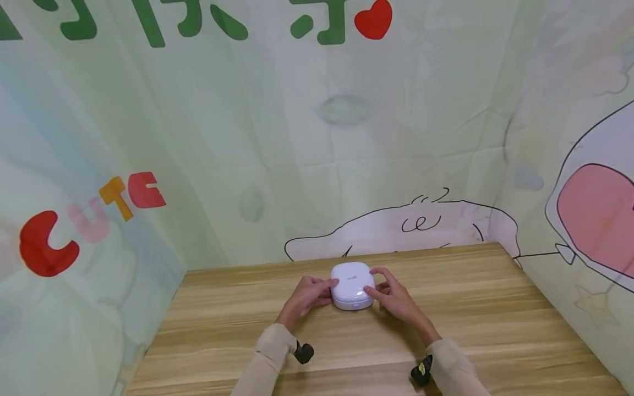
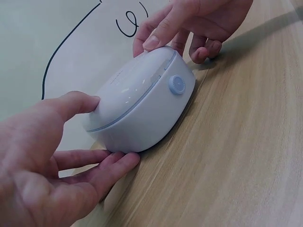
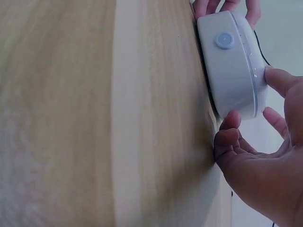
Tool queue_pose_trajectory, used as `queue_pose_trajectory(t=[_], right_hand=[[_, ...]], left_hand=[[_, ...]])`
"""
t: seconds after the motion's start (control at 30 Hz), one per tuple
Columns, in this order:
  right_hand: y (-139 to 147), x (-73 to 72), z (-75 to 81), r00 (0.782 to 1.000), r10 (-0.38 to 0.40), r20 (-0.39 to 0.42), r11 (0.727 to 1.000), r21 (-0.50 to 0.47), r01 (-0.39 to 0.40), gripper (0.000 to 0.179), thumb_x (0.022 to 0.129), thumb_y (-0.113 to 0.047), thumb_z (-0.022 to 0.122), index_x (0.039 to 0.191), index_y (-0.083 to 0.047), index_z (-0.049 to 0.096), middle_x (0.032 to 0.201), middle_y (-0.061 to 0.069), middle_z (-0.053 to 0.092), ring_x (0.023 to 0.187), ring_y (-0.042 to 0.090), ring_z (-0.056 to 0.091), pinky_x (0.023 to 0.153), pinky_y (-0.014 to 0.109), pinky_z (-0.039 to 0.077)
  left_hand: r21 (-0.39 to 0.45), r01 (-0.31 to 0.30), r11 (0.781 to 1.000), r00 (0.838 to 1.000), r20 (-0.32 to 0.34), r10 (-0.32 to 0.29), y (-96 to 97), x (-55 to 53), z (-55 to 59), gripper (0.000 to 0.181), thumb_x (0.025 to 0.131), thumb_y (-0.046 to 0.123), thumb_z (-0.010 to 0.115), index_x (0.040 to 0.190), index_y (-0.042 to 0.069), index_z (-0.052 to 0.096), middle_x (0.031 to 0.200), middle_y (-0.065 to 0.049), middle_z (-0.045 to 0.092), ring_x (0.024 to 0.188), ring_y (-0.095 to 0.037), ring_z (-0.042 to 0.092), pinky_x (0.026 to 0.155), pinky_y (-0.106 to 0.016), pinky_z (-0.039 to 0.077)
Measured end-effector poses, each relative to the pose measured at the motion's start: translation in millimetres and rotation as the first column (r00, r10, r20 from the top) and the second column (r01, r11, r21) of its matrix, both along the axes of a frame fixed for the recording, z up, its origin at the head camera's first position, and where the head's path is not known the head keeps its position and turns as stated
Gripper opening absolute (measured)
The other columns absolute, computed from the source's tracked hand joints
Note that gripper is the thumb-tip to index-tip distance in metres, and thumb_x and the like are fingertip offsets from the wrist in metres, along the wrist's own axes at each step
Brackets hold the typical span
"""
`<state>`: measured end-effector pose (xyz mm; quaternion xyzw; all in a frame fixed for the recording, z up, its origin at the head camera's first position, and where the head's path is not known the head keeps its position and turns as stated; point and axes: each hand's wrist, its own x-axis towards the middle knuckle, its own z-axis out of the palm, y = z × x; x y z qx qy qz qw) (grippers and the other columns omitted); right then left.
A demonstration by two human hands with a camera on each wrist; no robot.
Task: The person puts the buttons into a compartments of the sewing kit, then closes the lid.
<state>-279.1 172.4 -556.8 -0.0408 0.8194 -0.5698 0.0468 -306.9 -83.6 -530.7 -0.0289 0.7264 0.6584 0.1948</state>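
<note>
A glossy white case with rounded corners sits on the wooden table, its lid down. Small grey print marks the top, and a round light-blue button is set in its front wall. My left hand grips the left side, thumb on the lid and fingertips low against the base. At the right side, my right hand holds the case with the thumb on the lid near the front corner. Its index finger reaches the back right corner, while the other fingers curl beside the base.
The wood-grain table ends at the back against a printed curtain with cartoon drawings and letters. More curtain hangs at the left and right. Small black devices are worn at both wrists, by the beige sleeves.
</note>
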Motion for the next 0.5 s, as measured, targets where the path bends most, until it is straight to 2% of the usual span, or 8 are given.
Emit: queue_pose_trajectory(t=[0.27, 0.43, 0.5], right_hand=[[-4.1, -3.8, -3.4, 1.0, 0.0, -0.006, 1.0, 0.009, 0.0, 0.048, 0.096, -0.038, 0.075, 0.138, -0.026, 0.054, 0.111, 0.012, 0.063, 0.094, 0.026, 0.062, 0.069, 0.036, 0.058], [-6.3, -7.8, -5.2, 0.997, 0.039, -0.067, 0.996, 0.085, -0.033, 0.048, 0.099, -0.039, 0.071, 0.141, -0.025, 0.054, 0.116, 0.011, 0.065, 0.099, 0.025, 0.062, 0.071, 0.035, 0.058], [-5.5, -6.2, -4.8, 0.993, 0.067, -0.101, 0.99, 0.133, -0.054, 0.051, 0.1, -0.04, 0.068, 0.146, -0.024, 0.052, 0.12, 0.013, 0.064, 0.1, 0.025, 0.061, 0.072, 0.035, 0.057]], left_hand=[[-0.022, -0.031, 0.999, 1.0, 0.002, 0.031, -1.7, -1.5, -2.6, 0.048, 0.096, 0.025, 0.077, 0.123, -0.013, 0.065, 0.101, -0.017, 0.074, 0.09, -0.023, 0.072, 0.084, -0.037, 0.064], [-0.003, -0.027, 1.0, 0.999, -0.02, 0.027, -5.4, -1.8, -3.2, 0.049, 0.097, 0.024, 0.075, 0.123, -0.016, 0.062, 0.103, -0.019, 0.073, 0.091, -0.024, 0.072, 0.086, -0.039, 0.063], [-0.03, -0.018, 0.999, 0.999, -0.034, 0.017, -8.9, 1.0, -2.4, 0.052, 0.098, 0.029, 0.074, 0.123, -0.015, 0.063, 0.105, -0.018, 0.072, 0.094, -0.024, 0.071, 0.089, -0.041, 0.062]])
